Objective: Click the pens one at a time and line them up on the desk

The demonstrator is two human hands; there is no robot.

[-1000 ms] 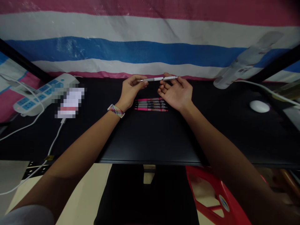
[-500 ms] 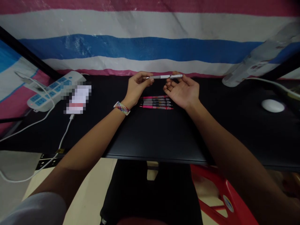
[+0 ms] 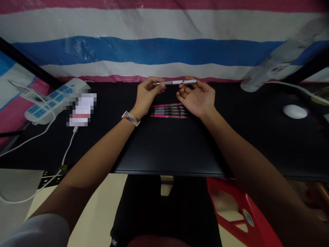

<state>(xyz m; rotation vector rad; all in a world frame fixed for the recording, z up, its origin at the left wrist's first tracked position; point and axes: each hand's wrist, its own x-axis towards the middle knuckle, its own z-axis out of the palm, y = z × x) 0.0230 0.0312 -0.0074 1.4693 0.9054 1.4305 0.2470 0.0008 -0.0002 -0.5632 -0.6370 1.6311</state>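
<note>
The left hand [image 3: 146, 96] pinches one end of a white pen [image 3: 177, 82]. The pen spans the gap between the hands, beyond a row of pens [image 3: 168, 113] on the desk [image 3: 169, 147]. The right hand [image 3: 199, 99], palm up, fingers half-curled, meets the other end; whether it grips cannot be determined.

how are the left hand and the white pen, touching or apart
Touching. The head view shows the left hand with its thumb and fingertips pinched at the left end of the white pen.
</note>
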